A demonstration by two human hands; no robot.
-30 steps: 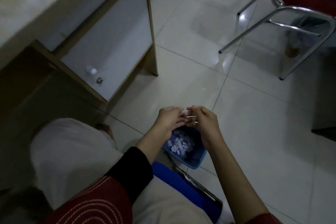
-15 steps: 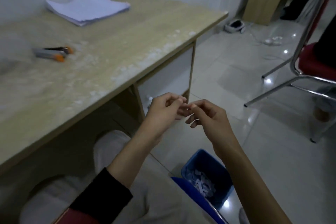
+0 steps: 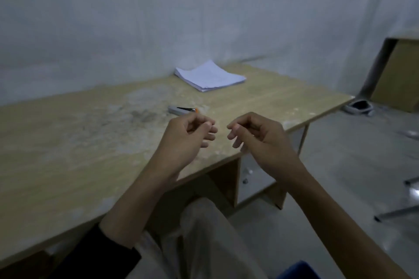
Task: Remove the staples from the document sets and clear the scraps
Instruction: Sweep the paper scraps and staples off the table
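While left hand (image 3: 188, 136) and right hand (image 3: 258, 138) hover, fingers (image 3: 209, 137) loosely curled and empty, the remover (image 3: 181, 110) lies crosswise just beyond the left.

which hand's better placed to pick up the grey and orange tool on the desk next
Left, probably. The left hand hovers just in front of the grey and orange tool, holding nothing visible; the right hand is farther to the side.
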